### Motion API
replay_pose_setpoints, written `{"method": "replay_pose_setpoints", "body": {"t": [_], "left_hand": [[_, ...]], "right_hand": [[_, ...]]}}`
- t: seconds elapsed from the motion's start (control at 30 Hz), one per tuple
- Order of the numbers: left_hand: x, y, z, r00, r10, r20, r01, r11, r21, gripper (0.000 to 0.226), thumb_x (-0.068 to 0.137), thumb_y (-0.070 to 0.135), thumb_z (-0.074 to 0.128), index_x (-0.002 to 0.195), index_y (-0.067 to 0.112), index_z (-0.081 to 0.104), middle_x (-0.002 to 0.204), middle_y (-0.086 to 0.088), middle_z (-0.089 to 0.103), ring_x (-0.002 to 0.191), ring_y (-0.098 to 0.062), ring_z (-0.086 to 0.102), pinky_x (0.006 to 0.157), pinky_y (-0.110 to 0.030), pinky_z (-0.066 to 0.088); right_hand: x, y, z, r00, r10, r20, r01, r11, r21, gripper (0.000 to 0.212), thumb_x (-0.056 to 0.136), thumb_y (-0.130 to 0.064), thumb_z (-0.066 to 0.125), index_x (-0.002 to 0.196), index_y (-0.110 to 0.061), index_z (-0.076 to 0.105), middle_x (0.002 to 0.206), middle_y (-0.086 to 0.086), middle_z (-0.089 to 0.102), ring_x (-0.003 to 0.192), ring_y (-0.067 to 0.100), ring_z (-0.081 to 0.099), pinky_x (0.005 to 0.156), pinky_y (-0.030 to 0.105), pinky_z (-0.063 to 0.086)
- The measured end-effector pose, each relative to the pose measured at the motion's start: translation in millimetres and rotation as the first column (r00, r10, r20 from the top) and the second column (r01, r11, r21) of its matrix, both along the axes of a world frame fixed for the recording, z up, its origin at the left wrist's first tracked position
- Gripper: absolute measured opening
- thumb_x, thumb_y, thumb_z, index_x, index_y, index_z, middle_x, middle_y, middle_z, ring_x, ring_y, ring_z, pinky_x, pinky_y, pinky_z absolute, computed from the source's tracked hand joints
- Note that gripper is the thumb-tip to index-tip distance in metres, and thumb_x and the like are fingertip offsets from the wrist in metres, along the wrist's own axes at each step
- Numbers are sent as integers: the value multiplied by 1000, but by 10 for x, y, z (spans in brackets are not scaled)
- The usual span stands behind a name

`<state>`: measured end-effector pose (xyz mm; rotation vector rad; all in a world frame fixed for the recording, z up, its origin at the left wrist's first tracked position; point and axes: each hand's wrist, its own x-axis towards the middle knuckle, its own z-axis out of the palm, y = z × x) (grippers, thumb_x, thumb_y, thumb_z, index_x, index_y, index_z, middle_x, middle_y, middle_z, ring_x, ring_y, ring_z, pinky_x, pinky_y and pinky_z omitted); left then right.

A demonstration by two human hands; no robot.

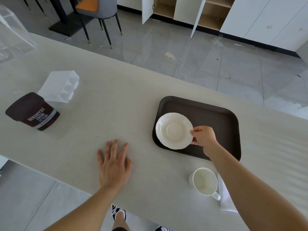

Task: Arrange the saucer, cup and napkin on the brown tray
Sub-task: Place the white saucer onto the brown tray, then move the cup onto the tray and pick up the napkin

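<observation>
Pale bench [133,90]: right hand [204,138] pinches saucer [174,130] rim over brown tray [216,117]; left hand [114,165] flat, fingers spread (cup [205,180], napkin [225,197] off-tray).

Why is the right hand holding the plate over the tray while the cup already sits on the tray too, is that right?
Not quite. The head view shows the cup is not on the tray; it stands on the table, nearer the person, beside the napkin. The rest holds: the right hand grips the saucer by its rim over the tray.
</observation>
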<state>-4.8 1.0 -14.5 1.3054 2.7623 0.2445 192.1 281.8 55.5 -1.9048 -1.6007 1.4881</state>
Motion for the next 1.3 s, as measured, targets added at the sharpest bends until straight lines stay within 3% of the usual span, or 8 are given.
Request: {"method": "replay_pose_setpoints", "body": {"t": [0.33,0.47,0.63,0.83,1.0,1.1,1.2,1.3], "left_hand": [[4,11,1,1000,6,-1,-6,1000,-16,57,89,39,37,145,31,41,157,-10,37,150,-34,24,120,-60,14],[4,5,12,1000,11,10,-11,1000,-17,57,89,39,37,145,31,41,157,-10,36,150,-34,24,121,-59,13],[16,-1,47,1000,13,17,-13,1000,-14,57,89,39,36,145,30,43,157,-11,37,150,-34,23,121,-59,12],[24,8,72,1000,12,28,-11,1000,-15,58,90,38,34,146,29,42,158,-11,36,150,-34,22,121,-60,11],[37,21,90,999,22,24,-22,1000,2,58,89,38,34,145,27,46,156,-13,39,149,-36,25,120,-61,13],[32,14,75,999,19,27,-19,1000,-3,58,89,38,33,145,28,45,157,-13,38,149,-36,24,120,-61,13],[33,6,66,1000,19,23,-19,1000,0,58,89,38,34,145,28,44,157,-13,37,149,-36,24,120,-62,13],[38,9,64,1000,21,16,-21,1000,16,58,89,37,35,144,26,46,155,-15,39,148,-37,26,119,-62,14]], "right_hand": [[41,24,-112,1000,-6,-22,6,1000,-7,6,89,-9,68,90,-15,69,90,6,74,70,19,75,70,41,64],[76,5,-102,996,-21,-87,18,999,-40,14,89,-15,70,103,-13,67,94,7,73,71,21,76,64,37,64],[365,-93,85,995,9,-95,-4,999,54,3,91,-18,69,93,-19,71,85,5,75,66,17,75,58,28,61],[1075,-488,490,989,145,30,-148,955,258,20,90,-13,64,83,-29,71,74,-4,74,64,15,71,58,32,61],[1547,-931,619,938,285,199,-324,923,208,15,89,-16,68,88,-30,73,73,-8,73,61,12,68,61,36,59],[1675,-1128,563,886,397,240,-431,896,111,16,82,-25,78,92,-37,71,81,-17,72,66,5,67,70,31,57],[1682,-1256,466,822,485,299,-526,847,71,28,77,-29,83,101,-32,70,92,-19,69,72,2,67,75,27,56],[1613,-1335,412,779,497,383,-578,805,130,24,76,-35,82,98,-34,70,79,-27,63,69,-3,62,66,10,45]]}}
